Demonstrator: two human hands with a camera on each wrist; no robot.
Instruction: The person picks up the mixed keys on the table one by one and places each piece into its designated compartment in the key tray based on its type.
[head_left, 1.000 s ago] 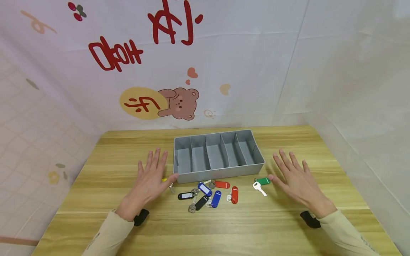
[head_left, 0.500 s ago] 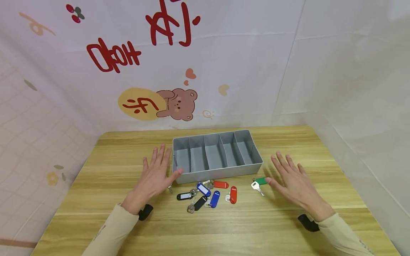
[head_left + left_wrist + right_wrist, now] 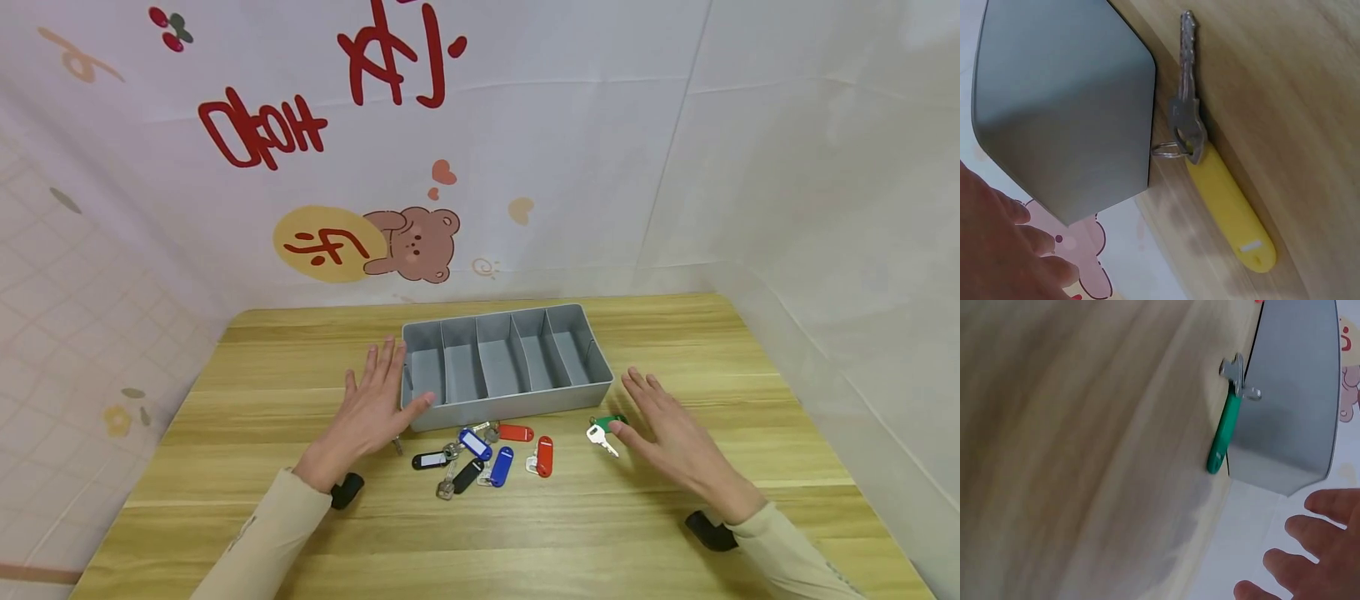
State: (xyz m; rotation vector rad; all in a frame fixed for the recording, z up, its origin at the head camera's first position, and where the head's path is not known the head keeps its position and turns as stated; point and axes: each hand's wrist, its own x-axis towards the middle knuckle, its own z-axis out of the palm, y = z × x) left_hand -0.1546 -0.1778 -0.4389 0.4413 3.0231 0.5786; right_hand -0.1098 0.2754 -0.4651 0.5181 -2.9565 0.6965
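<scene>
Holds nothing in either hand. Stretches the left hand (image 3: 367, 417) beside the left end of the grey tray (image 3: 517, 406), with straight fingers and a thumb over the near corner; cannot tell whether touching. Blocks, with that hand, the head view of the yellow tag (image 3: 1235, 215); lies near the tray wall in the left wrist view, key attached. Extends the right hand (image 3: 671, 437), fingers straight, near the opposite end, with the thumb tip in front of part of the green tag (image 3: 608, 423) and beside its silver key (image 3: 602, 440).

Crowds the wood table (image 3: 570, 542) before the tray with more tagged keys: two red, two blue, two black, closely bunched except for the nearer red tag (image 3: 544, 457). Rises behind as a white backdrop (image 3: 570, 133), printed with a bear (image 3: 427, 243).
</scene>
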